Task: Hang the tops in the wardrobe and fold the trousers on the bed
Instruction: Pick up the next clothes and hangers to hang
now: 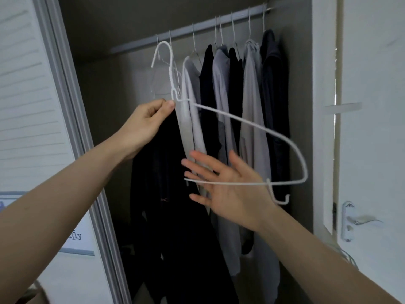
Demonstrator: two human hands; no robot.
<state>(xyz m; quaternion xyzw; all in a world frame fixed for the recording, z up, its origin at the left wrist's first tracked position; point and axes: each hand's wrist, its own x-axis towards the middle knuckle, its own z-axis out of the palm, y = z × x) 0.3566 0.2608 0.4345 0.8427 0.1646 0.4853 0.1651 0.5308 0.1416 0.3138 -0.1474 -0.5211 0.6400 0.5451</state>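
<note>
Your left hand (pixel 145 126) pinched the white hanger (pixel 252 126) at its neck, holding it tilted in front of the tops (pixel 221 102) hanging on the wardrobe rail (pixel 197 29). Your right hand (pixel 232 194) lay flat with spread fingers behind the hanger's lower bar, its grip empty.

Light: dim and flat, brightest on the white door (pixel 372 84) at the right of the frame.
Shadows: the wardrobe interior (pixel 98 95) is dark.
Blur: right hand (pixel 232 191) smeared by motion.
Distortion: edges bend, wide-angle.
</note>
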